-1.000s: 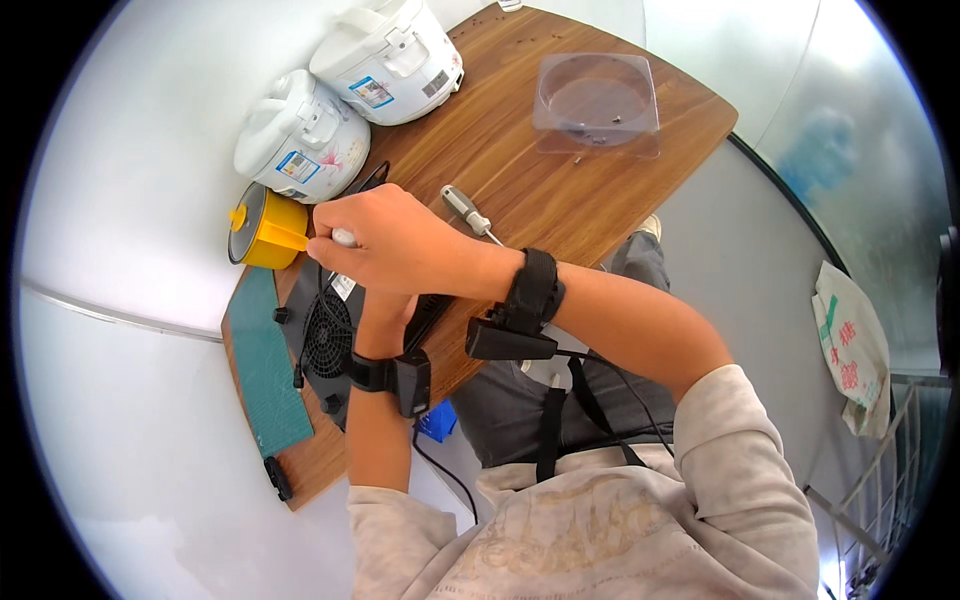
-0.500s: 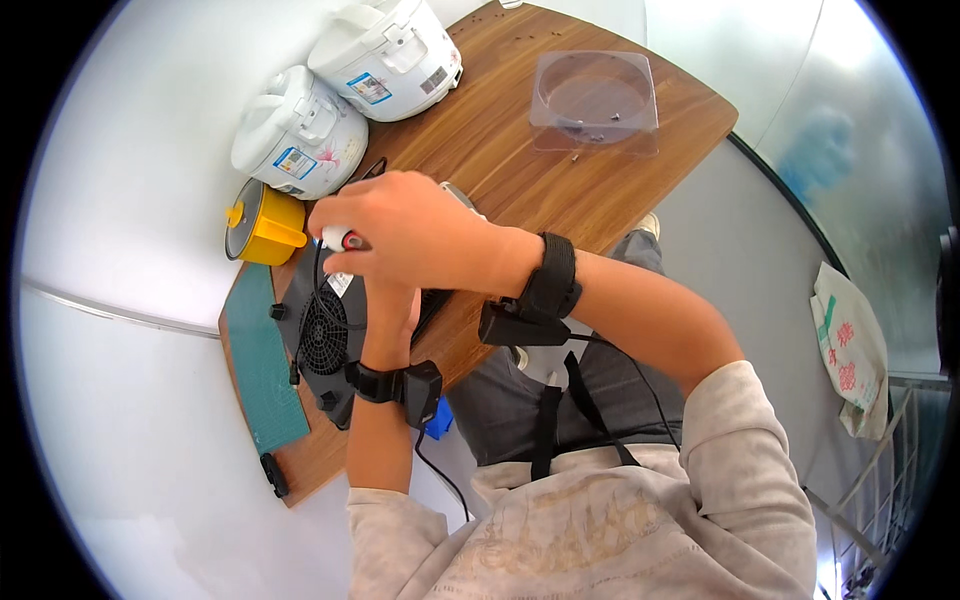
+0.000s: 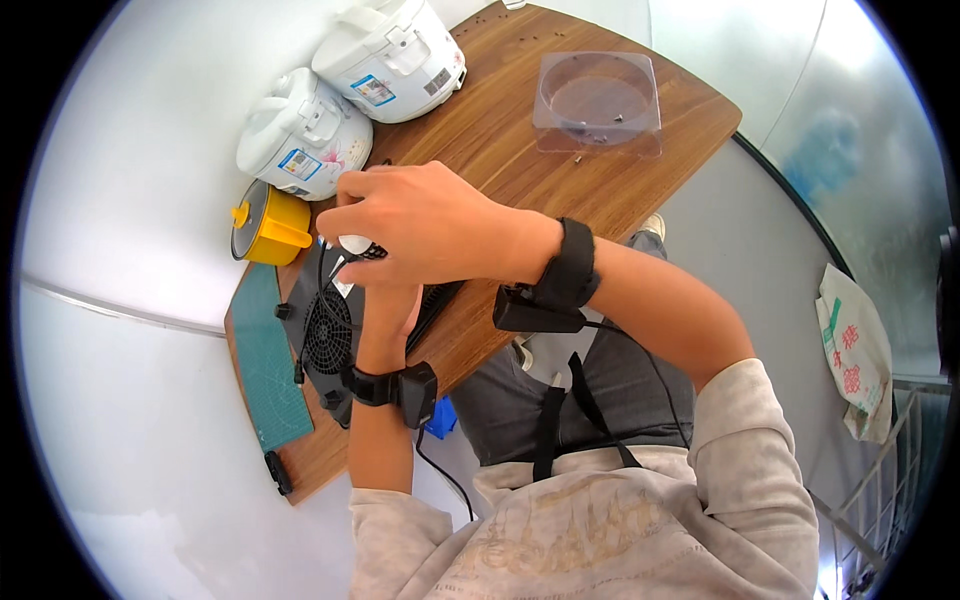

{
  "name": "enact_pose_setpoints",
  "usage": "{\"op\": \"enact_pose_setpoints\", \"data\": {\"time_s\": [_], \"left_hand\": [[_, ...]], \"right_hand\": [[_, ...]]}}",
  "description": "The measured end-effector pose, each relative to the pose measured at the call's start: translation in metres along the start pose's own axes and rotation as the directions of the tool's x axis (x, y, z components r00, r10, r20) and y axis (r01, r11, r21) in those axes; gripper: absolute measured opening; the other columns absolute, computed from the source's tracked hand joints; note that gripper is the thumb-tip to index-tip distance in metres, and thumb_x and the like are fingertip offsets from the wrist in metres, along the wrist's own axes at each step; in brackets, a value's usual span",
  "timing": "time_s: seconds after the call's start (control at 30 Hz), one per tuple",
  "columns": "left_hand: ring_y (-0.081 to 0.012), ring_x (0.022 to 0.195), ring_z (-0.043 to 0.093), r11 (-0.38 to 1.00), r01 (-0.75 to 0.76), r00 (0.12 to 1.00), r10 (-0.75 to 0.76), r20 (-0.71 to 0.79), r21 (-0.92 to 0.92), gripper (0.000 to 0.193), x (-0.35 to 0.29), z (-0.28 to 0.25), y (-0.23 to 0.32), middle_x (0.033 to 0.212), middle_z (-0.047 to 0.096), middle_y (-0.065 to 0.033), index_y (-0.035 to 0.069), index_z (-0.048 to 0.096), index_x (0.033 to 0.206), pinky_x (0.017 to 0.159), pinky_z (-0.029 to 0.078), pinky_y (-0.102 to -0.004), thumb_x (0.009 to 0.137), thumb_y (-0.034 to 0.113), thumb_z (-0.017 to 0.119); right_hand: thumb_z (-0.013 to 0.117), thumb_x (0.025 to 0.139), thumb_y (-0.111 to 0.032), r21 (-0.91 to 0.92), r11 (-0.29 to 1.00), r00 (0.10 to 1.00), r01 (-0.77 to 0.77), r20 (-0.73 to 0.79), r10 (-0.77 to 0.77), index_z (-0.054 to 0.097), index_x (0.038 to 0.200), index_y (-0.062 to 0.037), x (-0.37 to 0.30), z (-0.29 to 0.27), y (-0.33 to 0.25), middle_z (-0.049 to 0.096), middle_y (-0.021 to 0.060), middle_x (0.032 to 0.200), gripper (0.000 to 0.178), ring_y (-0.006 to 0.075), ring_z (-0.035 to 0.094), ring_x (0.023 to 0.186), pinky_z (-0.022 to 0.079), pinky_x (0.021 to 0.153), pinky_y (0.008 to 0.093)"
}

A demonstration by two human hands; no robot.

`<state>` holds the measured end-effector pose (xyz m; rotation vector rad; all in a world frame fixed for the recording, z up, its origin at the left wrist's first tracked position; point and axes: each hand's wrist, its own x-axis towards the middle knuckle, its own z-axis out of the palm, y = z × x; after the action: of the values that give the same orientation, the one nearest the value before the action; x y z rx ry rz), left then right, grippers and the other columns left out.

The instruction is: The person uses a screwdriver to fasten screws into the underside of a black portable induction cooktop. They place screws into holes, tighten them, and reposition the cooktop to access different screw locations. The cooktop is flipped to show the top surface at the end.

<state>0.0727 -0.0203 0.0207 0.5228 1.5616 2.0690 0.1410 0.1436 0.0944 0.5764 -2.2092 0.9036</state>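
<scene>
My right hand (image 3: 425, 222) is over the dark appliance, its fingers curled around a small white rounded thing (image 3: 355, 243); its kind cannot be made out. Below it, my left hand (image 3: 402, 308) reaches up from the lower edge; its fingers are hidden behind the right hand. A flat dark appliance (image 3: 350, 290) with a round vent grille (image 3: 327, 332) and small feet lies on the table under both hands. Its black cord (image 3: 322, 270) loops down past the vent. Dark straps with small boxes sit on both wrists.
Two white rice cookers (image 3: 305, 135) and a yellow pot (image 3: 275, 225) stand along the wall. A green cutting mat (image 3: 265, 360) lies at the table's left. A clear plastic tray (image 3: 640, 100) holds a few small bits, farther right. A white bag (image 3: 855, 350) hangs at the right.
The right wrist has shifted slightly right and turned. The white thing between the fingers shows a different side, with its reddish ring out of sight. The left arm is nearly still.
</scene>
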Motion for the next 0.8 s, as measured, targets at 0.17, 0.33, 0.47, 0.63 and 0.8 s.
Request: {"op": "enact_pose_setpoints", "data": {"time_s": [0.17,0.33,0.47,0.63,0.8], "left_hand": [[-0.0125,0.117,0.057,0.995,0.059,0.997,-0.064,0.049,0.086,0.04,0.006,-0.011,0.002,0.129,0.057,-0.0023,0.005,0.052,0.138,0.099,0.049,-0.0307,0.1,0.007,0.066],[-0.0125,0.12,0.056,0.965,0.004,0.993,-0.035,0.117,0.261,0.039,0.001,-0.022,-0.006,0.133,0.056,-0.0042,0.002,0.051,0.138,0.102,0.049,-0.0291,0.101,0.005,0.065],[-0.0131,0.122,0.054,0.992,0.006,0.998,-0.014,0.06,0.124,0.039,-0.01,-0.003,0.004,0.134,0.054,-0.0039,0.002,0.051,0.139,0.102,0.048,-0.0294,0.102,0.004,0.064],[-0.0134,0.124,0.053,0.958,0.046,0.978,-0.101,0.182,0.282,0.043,-0.003,-0.028,-0.006,0.135,0.053,-0.0035,0.002,0.049,0.142,0.103,0.048,-0.0312,0.102,0.008,0.065],[-0.0141,0.125,0.055,0.988,0.105,0.982,-0.121,0.143,0.116,0.041,-0.003,-0.008,-0.001,0.136,0.055,-0.0038,0.002,0.052,0.14,0.105,0.047,-0.0337,0.102,0.011,0.065]], "right_hand": [[0.077,0.083,-0.024,0.154,0.986,0.985,0.062,0.15,-0.085,0.067,0.115,-0.014,0.004,-0.005,0.015,0.065,0.0113,0.1,0.035,0.0321,0.068,0.096,0.056,0.073,0.0434],[0.075,0.081,-0.016,-0.116,0.992,0.995,-0.054,0.078,0.063,0.067,0.125,-0.012,0.0,-0.014,-0.004,0.07,0.0123,0.112,0.045,0.0338,0.07,0.091,0.056,0.074,0.0439],[0.078,0.083,-0.023,0.025,0.995,0.992,0.098,-0.088,-0.095,0.066,0.12,-0.0117,-0.007,0.006,0.0,0.063,0.0118,0.102,0.041,0.0334,0.067,0.096,0.057,0.077,0.0432],[0.074,0.085,-0.018,-0.032,0.999,0.999,0.014,0.048,-0.013,0.066,0.123,-0.0116,-0.002,-0.003,-0.002,0.066,0.0127,0.112,0.04,0.0332,0.067,0.098,0.057,0.081,0.0428],[0.077,0.084,-0.022,0.154,0.987,0.995,-0.051,0.094,0.037,0.064,0.122,-0.0111,-0.004,-0.003,0.0,0.064,0.0138,0.105,0.042,0.0343,0.067,0.093,0.056,0.077,0.0442]]}}
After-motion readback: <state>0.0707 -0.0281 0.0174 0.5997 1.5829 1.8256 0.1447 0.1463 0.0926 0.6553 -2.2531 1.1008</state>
